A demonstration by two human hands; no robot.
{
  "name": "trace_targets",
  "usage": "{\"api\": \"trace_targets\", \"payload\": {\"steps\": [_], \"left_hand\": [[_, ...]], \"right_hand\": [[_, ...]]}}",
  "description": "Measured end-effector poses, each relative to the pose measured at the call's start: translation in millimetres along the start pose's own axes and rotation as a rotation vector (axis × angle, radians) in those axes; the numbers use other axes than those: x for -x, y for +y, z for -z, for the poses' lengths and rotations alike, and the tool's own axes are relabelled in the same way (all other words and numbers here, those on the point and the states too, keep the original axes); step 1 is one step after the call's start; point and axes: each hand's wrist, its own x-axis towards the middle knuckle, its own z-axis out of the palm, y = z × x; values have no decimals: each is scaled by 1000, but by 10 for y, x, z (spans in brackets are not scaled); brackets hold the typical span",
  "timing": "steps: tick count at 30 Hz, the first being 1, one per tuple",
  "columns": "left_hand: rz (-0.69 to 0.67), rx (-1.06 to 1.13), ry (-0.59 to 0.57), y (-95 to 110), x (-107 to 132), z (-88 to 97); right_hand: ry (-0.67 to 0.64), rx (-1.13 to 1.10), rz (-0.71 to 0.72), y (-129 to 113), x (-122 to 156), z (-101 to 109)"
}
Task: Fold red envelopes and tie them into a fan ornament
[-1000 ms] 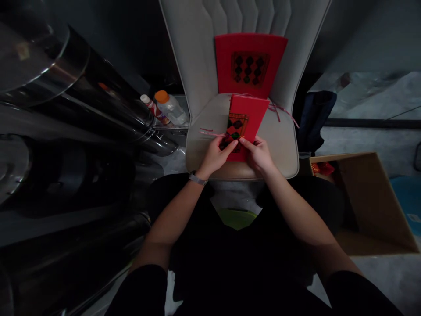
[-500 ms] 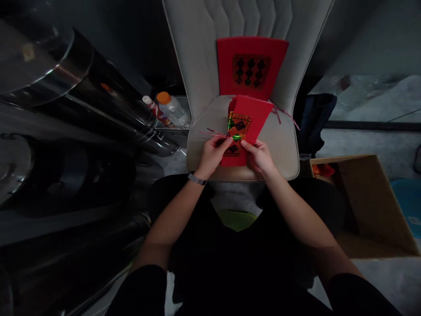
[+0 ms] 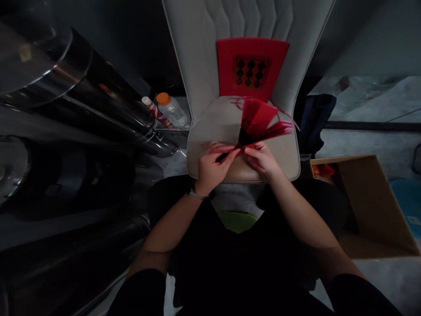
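Note:
A bundle of folded red paper (image 3: 258,117) is fanned out over the chair seat, its folds spread toward the back and the right. My left hand (image 3: 212,166) pinches the near end of the bundle, with the fingers closed on it. From the right, my right hand (image 3: 263,160) grips the same end between thumb and fingers. Thin pink-red string (image 3: 288,115) trails on the seat behind and to the right of the paper. Behind it, a flat red card (image 3: 226,66) with a panel of dark diamond shapes leans on the chair back.
The pale padded chair (image 3: 210,118) stands before my knees. To its left are an orange-capped bottle (image 3: 174,112), a smaller white-capped bottle (image 3: 156,112) and glossy black cylinders (image 3: 108,96). An open cardboard box (image 3: 378,206) sits on the right, beside a blue tub (image 3: 406,202).
The red paper has turned from a flat stack with its foil panel facing up to a fan of open folds. My left hand has rolled over and lowered slightly.

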Motion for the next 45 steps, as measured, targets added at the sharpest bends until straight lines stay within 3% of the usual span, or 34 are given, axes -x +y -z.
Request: {"api": "trace_targets", "payload": {"steps": [4,10,18,30,37,45], "left_hand": [[-57,13,-31,122,-4,44],[240,195,-194,66,-79,94],[422,403,-84,-114,-165,112],[458,418,-187,-207,-215,114],[442,395,-108,-245,-208,65],[431,388,-159,-194,-232,57]], "right_hand": [[-11,27,-40,-35,17,57],[30,-19,-114,-61,23,50],[60,-124,-186,0,11,24],[38,-295,-485,198,88,89],[12,-335,-506,284,124,79],[0,-363,-518,289,123,64]]}}
